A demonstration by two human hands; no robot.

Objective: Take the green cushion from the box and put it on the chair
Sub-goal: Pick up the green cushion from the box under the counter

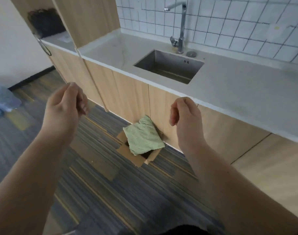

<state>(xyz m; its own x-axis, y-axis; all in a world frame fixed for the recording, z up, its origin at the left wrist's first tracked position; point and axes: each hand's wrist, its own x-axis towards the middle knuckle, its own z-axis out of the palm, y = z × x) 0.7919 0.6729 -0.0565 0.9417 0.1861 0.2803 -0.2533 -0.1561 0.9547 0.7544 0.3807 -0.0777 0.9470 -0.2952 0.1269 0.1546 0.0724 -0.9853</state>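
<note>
Head view: the green cushion [143, 135] lies half out of the cardboard box [139, 156] on the floor beside the cabinet; both hands, left [67, 106] and right [185, 114], hover loosely curled, holding nothing; reach down, grip opposite edges, lift clear; no chair is visible.

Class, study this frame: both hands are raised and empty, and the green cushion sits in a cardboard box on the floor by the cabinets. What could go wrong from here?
1. The green cushion overhangs the small cardboard box, so lifting it may drag or tip the box.
2. The box sits against the cabinet doors under the countertop; bending down, the person might bump that edge.
3. No chair is in view, so the left hand and right hand must carry the cushion somewhere unseen.
</note>
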